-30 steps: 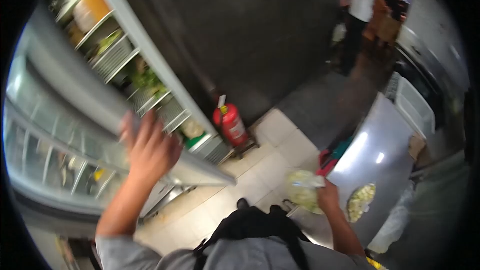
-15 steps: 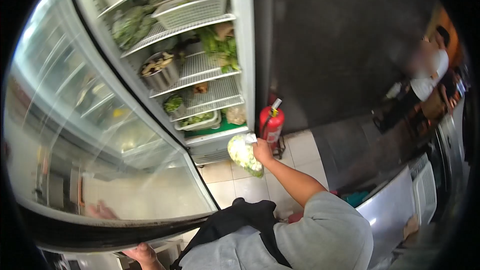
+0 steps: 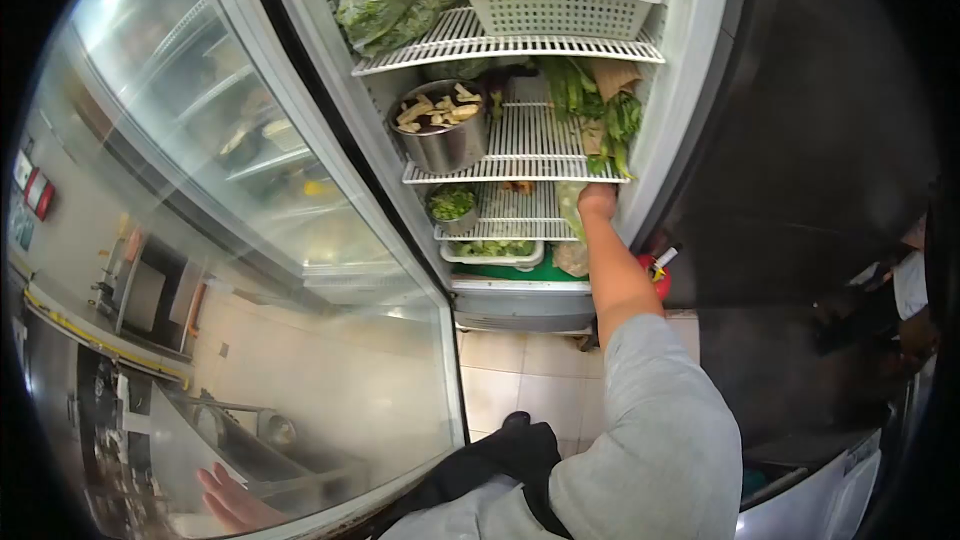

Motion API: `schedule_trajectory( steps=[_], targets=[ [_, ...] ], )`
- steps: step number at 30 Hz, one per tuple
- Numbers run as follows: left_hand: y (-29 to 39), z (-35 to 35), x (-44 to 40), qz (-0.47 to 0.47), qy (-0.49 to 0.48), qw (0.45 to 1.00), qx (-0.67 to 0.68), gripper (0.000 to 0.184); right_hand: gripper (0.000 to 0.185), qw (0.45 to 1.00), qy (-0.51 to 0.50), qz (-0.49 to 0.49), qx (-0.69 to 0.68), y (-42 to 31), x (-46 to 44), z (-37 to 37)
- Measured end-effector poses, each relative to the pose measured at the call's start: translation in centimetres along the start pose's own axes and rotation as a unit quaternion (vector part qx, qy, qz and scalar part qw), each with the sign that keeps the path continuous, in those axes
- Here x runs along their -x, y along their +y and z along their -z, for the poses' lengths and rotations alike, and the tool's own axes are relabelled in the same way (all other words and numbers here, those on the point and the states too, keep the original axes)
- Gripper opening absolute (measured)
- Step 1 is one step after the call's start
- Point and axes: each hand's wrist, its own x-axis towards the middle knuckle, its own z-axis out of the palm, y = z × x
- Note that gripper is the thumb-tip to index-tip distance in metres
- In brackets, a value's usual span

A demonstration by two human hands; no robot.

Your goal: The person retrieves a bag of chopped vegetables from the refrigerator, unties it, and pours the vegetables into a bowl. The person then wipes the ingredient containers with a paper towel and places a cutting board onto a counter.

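My right hand (image 3: pixel 598 202) is reaching into the glass-door fridge, just under the wire shelf that holds the leafy greens. Its fingers are closed on a clear plastic bag of pale green chopped vegetables (image 3: pixel 571 205), partly hidden by the hand and shelf. Below it are a white tray of greens (image 3: pixel 493 252) and a wrapped pale bundle (image 3: pixel 571 260). At the lower left, my left hand (image 3: pixel 238 502) shows in the glass of the open door (image 3: pixel 330 380), fingers spread and apart. Whether this is the hand itself or its reflection is unclear.
A steel pot of cut pale pieces (image 3: pixel 443 140) stands on the middle shelf, with leafy greens (image 3: pixel 622 118) to its right. Above sits a white basket (image 3: pixel 560 12). A red fire extinguisher (image 3: pixel 657 277) stands right of the fridge, beside a dark wall (image 3: pixel 810 110).
My right hand has carried the bag from in front of the fridge up and into the lower shelf space. The view has moved closer to the shelves.
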Motion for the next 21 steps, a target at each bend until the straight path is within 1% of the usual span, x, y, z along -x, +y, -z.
schedule_trajectory(
  steps=[2, 3, 4, 5, 6, 8, 9, 10, 11, 12, 13, 14, 15, 16, 17, 18, 19, 20, 21],
  targets=[
    [-1.0, 1.1, 0.0, -0.021, -0.057, 0.991, 0.122, 0.070, 0.046, 0.991, 0.112, 0.055, 0.055, -1.6, 2.6, -1.5],
    [-3.5, 2.6, 1.3, -0.013, -0.009, 0.998, -0.060, 0.064, 0.052, 0.979, 0.169, 0.077, 0.085, -2.4, 3.9, -2.3],
    [-4.7, 3.6, 2.3, 0.001, 0.039, 0.969, -0.243, 0.058, 0.059, 0.978, 0.125, 0.154, 0.063, -3.5, 6.3, -0.6],
    [-3.2, 3.0, 1.9, 0.001, 0.047, 0.967, -0.250, 0.058, 0.068, 0.969, 0.080, 0.230, 0.043, -4.7, 7.6, 1.2],
    [-0.1, 1.6, 1.1, 0.092, 0.023, 0.920, -0.379, 0.059, 0.068, 0.967, 0.080, 0.237, 0.037, -5.1, 7.7, 2.3],
    [1.3, 0.6, 1.0, 0.181, -0.003, 0.848, -0.498, 0.059, 0.086, 0.996, 0.003, 0.041, 0.082, -4.1, 7.3, 3.6],
    [0.5, 0.5, 0.8, 0.128, 0.049, 0.983, -0.123, 0.053, 0.086, 0.996, 0.004, 0.036, 0.078, -3.2, 6.3, 3.2],
    [0.1, 0.2, 0.6, 0.092, 0.068, 0.990, 0.080, 0.050, 0.093, 0.995, -0.050, 0.054, 0.069, -2.1, 5.0, 2.7],
    [-0.1, -0.4, 0.1, 0.055, 0.075, 0.955, 0.281, 0.047, 0.101, 0.990, -0.103, 0.071, 0.061, -1.3, 4.1, 2.9],
    [0.1, -1.4, 0.3, 0.106, 0.163, 0.950, 0.243, 0.048, 0.095, 0.982, -0.141, 0.087, 0.095, -1.0, 3.6, 3.1],
    [-0.4, -1.8, 0.5, 0.131, 0.205, 0.942, 0.229, 0.048, 0.090, 0.974, -0.157, 0.122, 0.105, -0.5, 3.6, 2.8],
    [-0.9, -2.1, 0.8, 0.156, 0.247, 0.932, 0.216, 0.049, 0.083, 0.968, -0.197, 0.124, 0.098, -0.8, 4.3, 4.2],
    [-2.3, -1.7, 1.5, 0.092, 0.175, 0.980, -0.024, 0.050, 0.079, 0.966, -0.201, 0.145, 0.073, -0.8, 6.4, 5.4],
    [-1.2, -2.9, 0.2, 0.158, 0.209, 0.964, -0.038, 0.053, 0.076, 0.963, -0.206, 0.167, 0.048, -1.3, 8.7, 7.3],
    [-0.2, -4.1, -0.9, 0.223, 0.240, 0.944, -0.046, 0.057, 0.076, 0.962, -0.174, 0.209, 0.008, -1.0, 13.1, 10.2],
    [2.3, -6.3, -1.2, 0.214, 0.212, 0.952, -0.049, 0.062, 0.080, 0.948, -0.201, 0.231, -0.088, 0.8, 16.5, 10.8],
    [5.5, -8.6, -1.2, 0.156, 0.142, 0.977, -0.041, 0.068, 0.084, 0.923, -0.228, 0.251, -0.181, 2.8, 19.7, 11.5],
    [9.2, -10.5, -1.4, 0.081, 0.060, 0.995, -0.026, 0.073, 0.087, 0.911, -0.319, 0.191, -0.178, 4.2, 22.5, 14.9],
    [12.1, -11.8, -2.0, 0.015, -0.017, 1.000, -0.010, 0.080, 0.090, 0.889, -0.405, 0.127, -0.174, 5.1, 25.4, 19.8]
  ],
)
